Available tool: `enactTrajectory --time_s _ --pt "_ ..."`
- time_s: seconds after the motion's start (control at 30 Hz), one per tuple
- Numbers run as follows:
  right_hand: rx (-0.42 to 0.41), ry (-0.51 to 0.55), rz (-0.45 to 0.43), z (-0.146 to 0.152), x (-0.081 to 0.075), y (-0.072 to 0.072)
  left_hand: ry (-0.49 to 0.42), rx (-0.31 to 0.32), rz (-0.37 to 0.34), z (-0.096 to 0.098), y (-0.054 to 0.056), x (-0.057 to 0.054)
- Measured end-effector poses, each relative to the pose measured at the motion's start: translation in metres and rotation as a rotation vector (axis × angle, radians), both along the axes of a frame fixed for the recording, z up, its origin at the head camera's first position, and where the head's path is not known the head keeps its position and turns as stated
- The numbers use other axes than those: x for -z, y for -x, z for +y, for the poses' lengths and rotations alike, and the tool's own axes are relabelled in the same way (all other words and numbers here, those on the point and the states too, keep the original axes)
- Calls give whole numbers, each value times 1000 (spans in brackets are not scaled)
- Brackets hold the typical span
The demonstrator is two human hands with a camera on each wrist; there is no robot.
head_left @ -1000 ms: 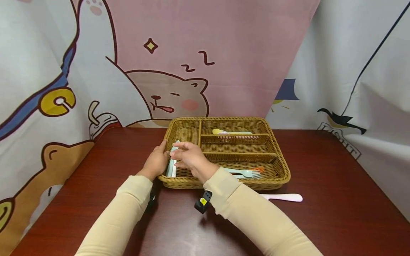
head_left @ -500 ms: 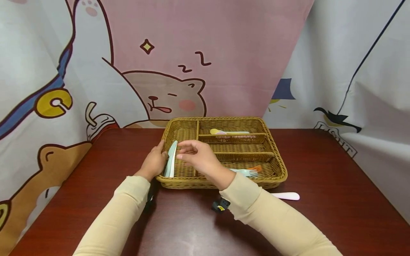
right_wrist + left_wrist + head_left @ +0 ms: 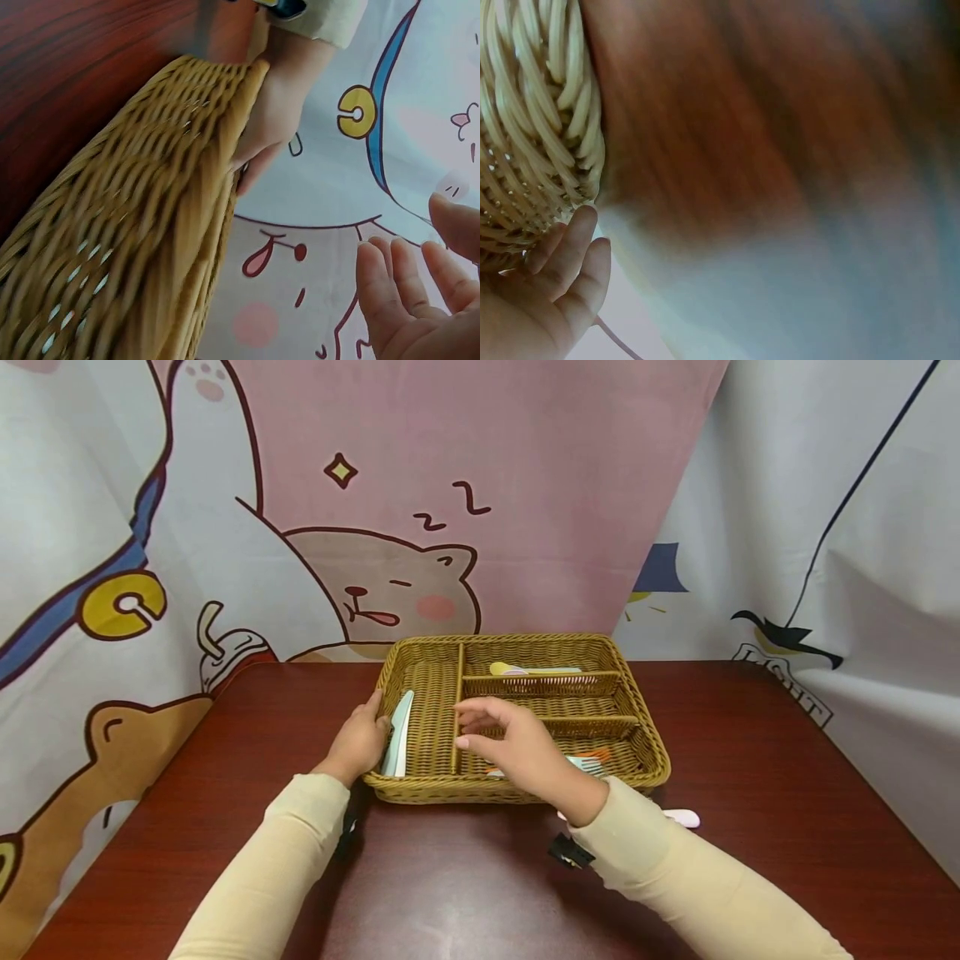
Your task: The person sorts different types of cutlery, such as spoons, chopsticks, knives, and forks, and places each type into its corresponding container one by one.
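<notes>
My left hand (image 3: 356,743) grips the left side of a woven basket (image 3: 442,792), thumb at the rim and fingers along the outer wall. In the left wrist view, that hand's fingers (image 3: 577,247) lie against the weave. A mint-green knife (image 3: 397,735) and a white one lie side by side in the left compartment, close to the left thumb. My right hand (image 3: 521,752) hovers over the front of the basket with fingers loosely bent and nothing between them. Beneath it, partly hidden, are a mint fork (image 3: 589,766) and an orange fork (image 3: 597,753) in the front compartment.
Yellow and pale spoons (image 3: 501,668) lie in the back right compartment. A pale pink handle (image 3: 682,817) shows on the dark red table (image 3: 450,893) in front of the basket, partly behind the right arm. A printed cloth (image 3: 562,485) hangs behind.
My right hand has moved right, away from the knives at the left end, to above the divider and front compartment. My left hand stays on the basket's side.
</notes>
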State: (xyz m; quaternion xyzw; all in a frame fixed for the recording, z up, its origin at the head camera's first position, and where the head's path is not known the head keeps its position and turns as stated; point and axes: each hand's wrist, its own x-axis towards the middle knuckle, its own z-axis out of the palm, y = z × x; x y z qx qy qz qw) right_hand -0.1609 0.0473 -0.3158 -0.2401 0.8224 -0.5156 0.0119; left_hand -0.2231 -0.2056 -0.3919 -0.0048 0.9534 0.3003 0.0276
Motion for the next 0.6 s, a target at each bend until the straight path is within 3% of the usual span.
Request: enactTrajectory --time_s 0.23,0.43,0.6 --pt "0 -8 76 26 9 -7 12 4 15 0 0 -1" --pt "4 -105 196 46 14 -12 20 3 19 1 0 -1" --pt "-31 -123 253 64 20 -16 23 5 13 1 0 -1"
